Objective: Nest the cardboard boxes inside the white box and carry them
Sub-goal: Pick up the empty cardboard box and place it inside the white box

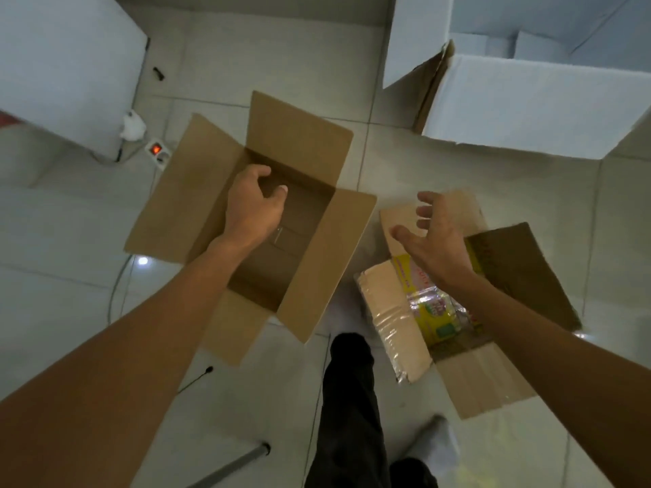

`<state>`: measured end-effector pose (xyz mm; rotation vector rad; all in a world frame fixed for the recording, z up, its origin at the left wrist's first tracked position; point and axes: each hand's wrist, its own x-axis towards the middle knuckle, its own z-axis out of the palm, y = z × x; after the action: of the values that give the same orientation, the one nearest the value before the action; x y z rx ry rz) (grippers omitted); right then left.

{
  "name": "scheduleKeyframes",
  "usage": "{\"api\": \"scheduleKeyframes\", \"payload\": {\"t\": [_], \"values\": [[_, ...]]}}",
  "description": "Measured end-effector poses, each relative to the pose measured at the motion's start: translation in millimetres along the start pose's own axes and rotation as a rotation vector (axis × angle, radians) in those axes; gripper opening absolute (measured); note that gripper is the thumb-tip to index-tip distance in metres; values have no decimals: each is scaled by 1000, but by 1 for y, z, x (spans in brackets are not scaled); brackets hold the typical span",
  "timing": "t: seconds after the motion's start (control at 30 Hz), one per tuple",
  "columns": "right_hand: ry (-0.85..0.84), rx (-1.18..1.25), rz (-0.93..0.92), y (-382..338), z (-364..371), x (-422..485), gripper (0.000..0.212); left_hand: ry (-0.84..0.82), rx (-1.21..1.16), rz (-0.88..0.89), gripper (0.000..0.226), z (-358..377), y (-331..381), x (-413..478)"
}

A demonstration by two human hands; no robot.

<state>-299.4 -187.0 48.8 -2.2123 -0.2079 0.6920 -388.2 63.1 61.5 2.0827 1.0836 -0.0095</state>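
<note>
While my left hand (252,202) hangs over the mouth of the open brown box (278,241), its grip is half curled, fingers bent toward the thumb with a gap between them, pinching nothing; I cannot tell whether the fingertips touch the far inner wall or only hover before it. My right hand (435,241) is spread wide, fingers apart, palm turned inward, and holds nothing. It floats above the second cardboard box (493,378), whose flaps lie open on the floor (370,163) and which has yellow printed packets (435,318) and a taped bundle (387,311) in it.

Outward from the left grip, the brown box looks empty inside and runs its long axis from near my leg (348,399) up and away to the left, all four flaps splayed. Each hand is nearest its own box: left for the empty one, right for the filled one.

Beyond both, up and to the right, stands the white box (528,100), open at the top, well apart from either grip and closer to my right side. I judge that nesting has not begun, since both brown boxes sit on the floor outside it. The next lift, I think, has to travel forward and rightward, and the splayed flaps would likely catch on the white rim unless folded.
</note>
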Motion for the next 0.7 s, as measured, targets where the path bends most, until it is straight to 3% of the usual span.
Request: {"api": "scheduleKeyframes", "payload": {"t": [0.13, 0.23, 0.37, 0.47, 0.6, 0.7], "values": [[-36, 14, 16, 7, 23, -36, 62, 95, -33, -62, 41, -10, -49, -51], [-88, -10, 25, 11, 41, -56, 62, 76, -87, -160, 41, -7, -92, -87], [-184, -156, -47, 8, 66, -59, 61, 110, -52, -287, 43, 3, -144, -119], [-166, -259, -111, 0, 83, -43, 60, 180, 3, -334, 49, 5, -176, -123], [-99, -405, -191, -19, 108, -10, 55, 294, 131, -492, 72, -3, -212, -114], [-78, -536, -260, -34, 123, 19, 53, 376, 65, -707, 98, -7, -228, -108]]}}
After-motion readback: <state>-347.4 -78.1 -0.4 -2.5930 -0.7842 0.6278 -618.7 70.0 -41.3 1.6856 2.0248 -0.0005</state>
